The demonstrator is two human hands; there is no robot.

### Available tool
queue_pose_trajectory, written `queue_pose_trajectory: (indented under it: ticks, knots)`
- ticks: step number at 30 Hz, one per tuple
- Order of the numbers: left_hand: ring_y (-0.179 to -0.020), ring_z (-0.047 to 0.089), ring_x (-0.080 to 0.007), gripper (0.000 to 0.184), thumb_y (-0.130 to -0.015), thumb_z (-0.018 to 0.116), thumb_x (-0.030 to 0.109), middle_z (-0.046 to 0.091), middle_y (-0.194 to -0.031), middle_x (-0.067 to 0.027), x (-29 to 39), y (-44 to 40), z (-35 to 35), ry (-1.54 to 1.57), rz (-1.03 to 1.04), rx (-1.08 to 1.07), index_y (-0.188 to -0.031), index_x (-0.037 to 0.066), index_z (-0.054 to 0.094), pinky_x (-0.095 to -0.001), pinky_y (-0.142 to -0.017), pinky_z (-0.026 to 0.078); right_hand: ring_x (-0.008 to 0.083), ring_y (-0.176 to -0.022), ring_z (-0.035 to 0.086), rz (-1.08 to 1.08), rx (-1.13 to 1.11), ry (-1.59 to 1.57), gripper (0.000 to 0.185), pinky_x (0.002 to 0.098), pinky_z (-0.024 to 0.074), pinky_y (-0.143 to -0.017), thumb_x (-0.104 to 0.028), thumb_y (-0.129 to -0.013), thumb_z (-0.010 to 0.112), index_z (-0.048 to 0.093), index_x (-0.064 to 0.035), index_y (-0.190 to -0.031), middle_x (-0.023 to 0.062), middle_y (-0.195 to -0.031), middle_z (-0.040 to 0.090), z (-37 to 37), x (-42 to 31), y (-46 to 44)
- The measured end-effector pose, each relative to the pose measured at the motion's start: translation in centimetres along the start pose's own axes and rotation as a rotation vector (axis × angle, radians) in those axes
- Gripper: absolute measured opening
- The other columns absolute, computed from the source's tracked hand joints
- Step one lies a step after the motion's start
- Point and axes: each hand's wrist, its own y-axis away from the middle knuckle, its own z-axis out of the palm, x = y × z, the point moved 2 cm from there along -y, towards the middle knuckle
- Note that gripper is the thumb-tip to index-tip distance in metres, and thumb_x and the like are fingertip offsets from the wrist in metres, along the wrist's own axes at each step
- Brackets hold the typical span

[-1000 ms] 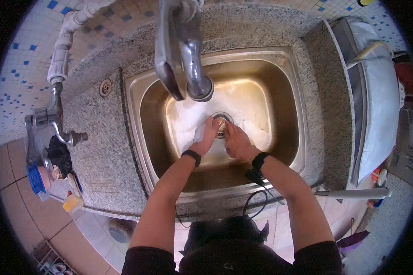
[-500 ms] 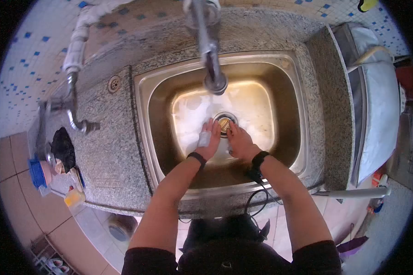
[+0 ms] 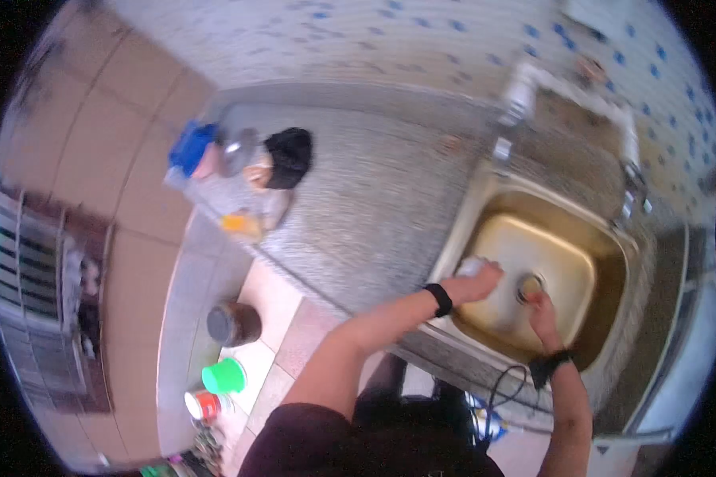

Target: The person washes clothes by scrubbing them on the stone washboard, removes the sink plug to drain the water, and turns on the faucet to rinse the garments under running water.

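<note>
My left hand [image 3: 485, 278] is over the left part of the steel sink basin [image 3: 561, 248], fingers curled. A pale, whitish patch [image 3: 471, 266] shows along its outer side; blur hides what it is. Lower right of it, my right hand [image 3: 542, 314] has its fingertips drawn together at the edge of the drain [image 3: 523, 289]. A small yellowish piece [image 3: 533, 284] shows right at those fingertips. Whether it is gripped or lies in the drain I cannot tell. Both wrists wear black bands. The faucet [image 3: 632, 191] rises behind the basin.
On the stone counter [image 3: 374, 199] to the left lie a black cloth-like bundle [image 3: 289, 157], a blue item [image 3: 192, 149] and a yellow-labelled container [image 3: 241, 225]. A green bucket [image 3: 225, 375] and a dark pot [image 3: 233, 323] stand on the floor. A black cable [image 3: 497, 389] hangs near the sink's front edge.
My view has swung left, so the sink now appears at the right and the picture is blurred. My hands, close together at the drain before, are farther apart; the left has moved off it.
</note>
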Motion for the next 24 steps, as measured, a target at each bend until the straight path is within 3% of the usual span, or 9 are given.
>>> queue_pose_trajectory:
  ticks: [1, 2, 9, 13, 15, 16, 19, 20, 24]
  knots:
    - [-0.114, 0.060, -0.0358, 0.036, -0.087, 0.065, 0.021, 0.063, -0.121, -0.0135, -0.6, 2.5, -9.2, 0.232, -0.122, -0.123, -0.121, 0.009, 0.062, -0.0583, -0.100, 0.042, 0.0257, -0.093, 0.064, 0.033, 0.021, -0.115, 0.017, 0.0359, 0.0508, -0.087, 0.003, -0.090, 0.050, 0.060, 0.0009, -0.104, 0.0135, -0.097, 0.065, 0.3, -0.5, -0.2]
    - [-0.111, 0.061, -0.0361, 0.038, -0.083, 0.069, 0.018, 0.064, -0.113, -0.0129, -2.1, 4.5, -11.8, 0.347, -0.203, 0.006, -0.119, 0.009, 0.062, -0.0595, -0.097, 0.041, 0.0258, -0.091, 0.064, 0.004, 0.014, -0.110, 0.011, 0.0347, 0.0501, -0.085, 0.000, -0.093, 0.048, 0.059, 0.0001, -0.097, 0.0133, -0.091, 0.064, -0.2, -2.7, -0.3]
    - [-0.108, 0.060, -0.0403, 0.031, -0.079, 0.071, 0.015, 0.064, -0.109, -0.0189, -20.4, 22.1, -18.0, 0.435, -0.412, 0.295, -0.107, 0.005, 0.063, -0.0567, -0.093, 0.046, 0.0196, -0.090, 0.061, 0.163, 0.075, -0.030, 0.017, 0.0350, 0.0492, -0.086, -0.016, -0.099, 0.059, 0.060, -0.0003, -0.106, 0.0112, -0.097, 0.066, 1.6, -11.7, 0.5]
    - [-0.125, 0.051, -0.0487, 0.065, -0.076, 0.078, 0.021, 0.052, -0.137, -0.0238, -35.7, 31.0, -17.8, -0.038, -0.716, 0.218, -0.136, 0.012, 0.053, -0.0618, -0.102, 0.042, 0.0255, -0.095, 0.063, 0.249, -0.019, -0.032, 0.034, 0.0409, 0.0493, -0.088, -0.029, -0.099, 0.061, 0.061, 0.0003, -0.116, 0.0155, -0.102, 0.067, 4.4, -13.3, 1.6]
    - [-0.133, 0.039, -0.0578, 0.076, -0.076, 0.080, 0.023, 0.034, -0.152, -0.0274, -40.0, 35.4, -24.9, -0.053, -1.006, 0.081, -0.144, 0.021, 0.047, -0.0711, -0.103, 0.035, 0.0307, -0.107, 0.064, 0.240, 0.116, 0.018, 0.039, 0.0429, 0.0492, -0.093, -0.030, -0.097, 0.063, 0.060, -0.0009, -0.124, 0.0189, -0.115, 0.066, 6.0, -15.4, 2.5]
    - [-0.129, 0.035, -0.0680, 0.078, -0.072, 0.081, 0.021, 0.028, -0.155, -0.0342, -46.5, 37.1, -20.3, -0.212, -1.014, 0.219, -0.143, 0.024, 0.047, -0.0798, -0.100, 0.028, 0.0307, -0.107, 0.064, 0.244, 0.127, 0.032, 0.039, 0.0429, 0.0492, -0.093, -0.030, -0.097, 0.063, 0.060, -0.0009, -0.124, 0.0189, -0.115, 0.066, 6.7, -16.8, 2.6]
    - [-0.141, 0.019, -0.0649, 0.111, -0.056, 0.094, 0.041, 0.017, -0.159, -0.0347, -53.1, 41.8, -22.1, -0.016, -1.164, 0.223, -0.152, 0.029, 0.039, -0.0779, -0.108, 0.020, 0.0352, -0.116, 0.062, 0.283, 0.086, 0.325, 0.044, 0.0444, 0.0490, -0.096, -0.029, -0.098, 0.063, 0.056, -0.0016, -0.132, 0.0201, -0.125, 0.064, 8.4, -20.3, 3.4]
    - [-0.146, 0.015, -0.0599, 0.117, -0.054, 0.096, 0.042, 0.017, -0.161, -0.0312, -52.2, 41.8, -26.9, 0.122, -1.289, 0.039, -0.153, 0.029, 0.035, -0.0712, -0.114, 0.018, 0.0358, -0.117, 0.062, 0.281, 0.078, 0.314, 0.045, 0.0449, 0.0488, -0.097, -0.029, -0.098, 0.062, 0.054, -0.0014, -0.132, 0.0206, -0.126, 0.063, 8.8, -21.2, 3.8]
    - [-0.148, 0.018, -0.0536, 0.119, -0.054, 0.095, 0.048, 0.031, -0.159, -0.0238, -58.4, 41.6, -22.6, 0.235, -1.328, 0.027, -0.154, 0.025, 0.034, -0.0631, -0.117, 0.023, 0.0373, -0.120, 0.059, 0.321, 0.075, 0.281, 0.043, 0.0458, 0.0483, -0.098, -0.025, -0.097, 0.062, 0.052, -0.0007, -0.131, 0.0222, -0.127, 0.059, 10.8, -24.8, 5.0]
